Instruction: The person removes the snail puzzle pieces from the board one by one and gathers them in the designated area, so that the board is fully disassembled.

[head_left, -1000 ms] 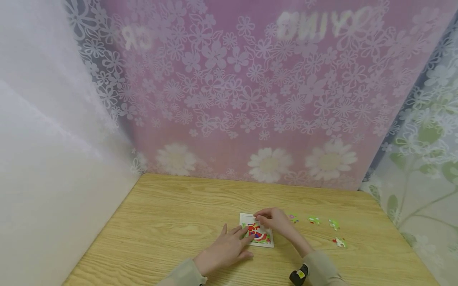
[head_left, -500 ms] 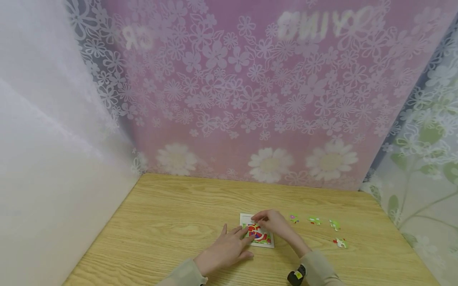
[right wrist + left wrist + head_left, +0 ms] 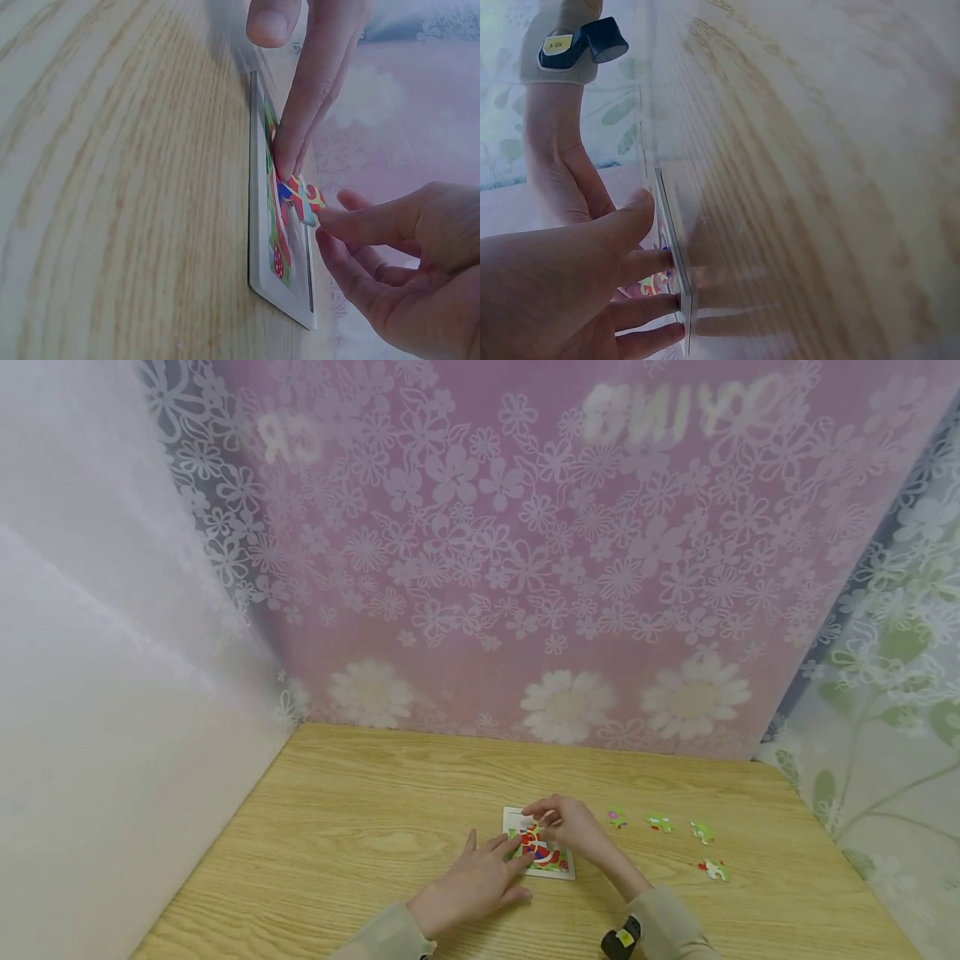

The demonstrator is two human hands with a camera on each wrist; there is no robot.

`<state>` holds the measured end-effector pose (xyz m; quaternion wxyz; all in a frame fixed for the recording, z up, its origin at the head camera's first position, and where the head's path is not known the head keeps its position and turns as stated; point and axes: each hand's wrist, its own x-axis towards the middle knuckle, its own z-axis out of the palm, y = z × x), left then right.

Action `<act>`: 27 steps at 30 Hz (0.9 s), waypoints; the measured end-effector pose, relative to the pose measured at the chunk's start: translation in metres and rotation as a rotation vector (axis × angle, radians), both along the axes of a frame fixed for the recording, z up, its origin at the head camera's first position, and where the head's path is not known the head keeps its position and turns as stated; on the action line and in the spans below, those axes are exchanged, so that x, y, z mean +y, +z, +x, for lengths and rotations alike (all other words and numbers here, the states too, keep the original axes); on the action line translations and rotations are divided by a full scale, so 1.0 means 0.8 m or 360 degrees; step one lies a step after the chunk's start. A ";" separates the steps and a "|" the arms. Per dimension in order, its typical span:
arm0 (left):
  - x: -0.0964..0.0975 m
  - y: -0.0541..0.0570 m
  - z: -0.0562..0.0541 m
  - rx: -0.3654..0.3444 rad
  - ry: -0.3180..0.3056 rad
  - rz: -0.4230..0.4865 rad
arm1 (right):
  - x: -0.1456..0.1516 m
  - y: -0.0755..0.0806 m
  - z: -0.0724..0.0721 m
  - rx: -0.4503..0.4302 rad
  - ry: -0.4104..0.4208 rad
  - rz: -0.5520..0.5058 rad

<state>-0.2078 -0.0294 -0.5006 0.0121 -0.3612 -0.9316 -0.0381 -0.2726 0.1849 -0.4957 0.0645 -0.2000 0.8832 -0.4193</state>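
A small jigsaw puzzle in a white-bordered tray [image 3: 561,874] lies on the table, with red, blue and green pieces set in its lower part. My left hand [image 3: 474,874] lies over its left side, fingers extended, fingertips on the puzzle; the left wrist view shows them along the tray edge [image 3: 676,251]. Over the upper right of the tray my right hand [image 3: 576,828] holds a red and yellow puzzle piece [image 3: 309,201] at the tips of thumb and finger. That piece stands up at a tilt from the tray, overlapping the left fingertips in the right wrist view.
Right of the tray, loose puzzle pieces lie on the wooden table [image 3: 390,793]: a pink-flowered one [image 3: 616,818], two green-and-white ones, the nearer a green piece [image 3: 660,823], and a red-and-white one [image 3: 713,869]. A pink floral curtain [image 3: 480,568] hangs behind the table.
My right hand has shifted slightly left over the tray, its thumb and index finger now spread wider in the head view. The left hand has stayed put.
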 end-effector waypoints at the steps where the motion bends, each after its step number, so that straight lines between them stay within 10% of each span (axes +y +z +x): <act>1: 0.000 0.000 0.000 -0.0006 0.0001 0.0002 | 0.000 0.000 0.000 0.0002 0.0000 0.0000; 27: -0.001 0.000 -0.001 -0.0017 -0.0009 0.0014 | 0.008 -0.001 0.005 -0.0054 0.0039 -0.0087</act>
